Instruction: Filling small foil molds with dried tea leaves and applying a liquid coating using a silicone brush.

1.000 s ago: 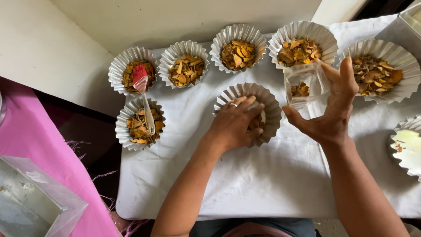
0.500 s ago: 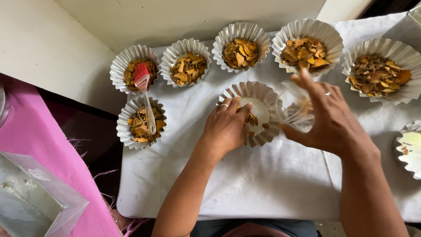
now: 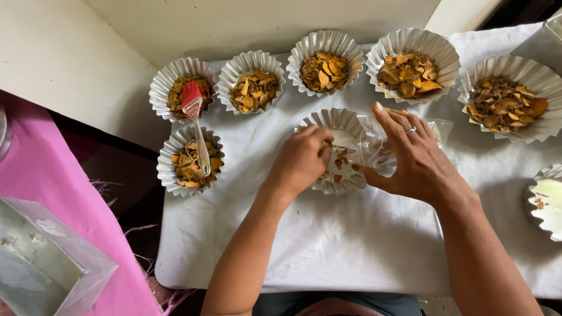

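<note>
A fluted foil cup (image 3: 338,120) sits in the middle of the white cloth (image 3: 351,246) with a few orange-brown dried chips inside. My left hand (image 3: 300,161) rests on its left rim, fingers curled into the cup. My right hand (image 3: 410,155) holds a small clear plastic container (image 3: 374,143) tipped on its side over the cup's right rim. A ring shows on one finger of that hand.
Several foil cups of dried chips line the back: (image 3: 178,93), (image 3: 253,88), (image 3: 328,64), (image 3: 413,67), (image 3: 509,99). Another cup (image 3: 188,161) at left has a red-headed brush (image 3: 193,111) lying across it. A near-empty cup (image 3: 547,202) sits far right. A clear box (image 3: 47,269) lies on pink cloth.
My right hand has come down from holding the clear container upright above the cup and has tipped it sideways onto the rim. Chips now lie in the cup.
</note>
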